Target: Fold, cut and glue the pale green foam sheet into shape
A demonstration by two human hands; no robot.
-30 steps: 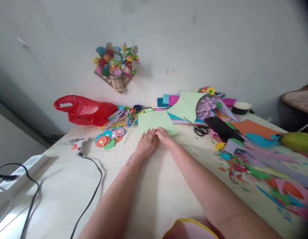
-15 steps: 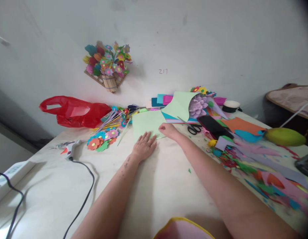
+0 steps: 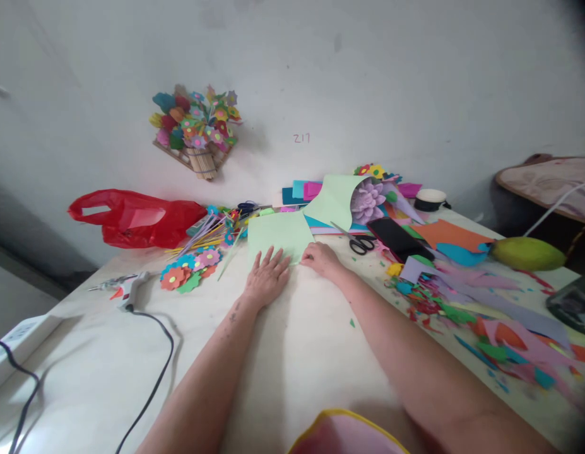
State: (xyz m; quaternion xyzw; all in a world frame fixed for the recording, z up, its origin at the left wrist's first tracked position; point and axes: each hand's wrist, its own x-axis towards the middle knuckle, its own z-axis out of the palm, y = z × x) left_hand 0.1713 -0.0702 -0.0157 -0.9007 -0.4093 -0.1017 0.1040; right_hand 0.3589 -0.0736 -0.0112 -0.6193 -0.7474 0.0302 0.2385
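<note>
A pale green sheet (image 3: 280,230), paper or thin foam, lies flat on the table in front of me. My left hand (image 3: 267,276) is spread, palm down, over its near left part. At the near right corner, the fingers of my right hand (image 3: 320,258) are pinched together on the sheet's edge; their tips are small and partly hidden. Black-handled scissors (image 3: 361,244) rest to the right of that hand. Behind them, another pale green sheet (image 3: 332,198) curls around a lilac flower (image 3: 368,200).
Left of the sheet lie cut-out flowers (image 3: 190,270), thin sticks (image 3: 209,230) and a red plastic bag (image 3: 135,217). A glue gun (image 3: 131,290) trails its cord at far left, near a power strip (image 3: 22,340). Rightward are a phone (image 3: 400,239), coloured scraps (image 3: 505,340) and a yellow-green fruit (image 3: 529,253).
My right hand has come nearer to me, from over the sheet's right side to its near edge. My left hand stays spread on the sheet. The view has shifted slightly.
</note>
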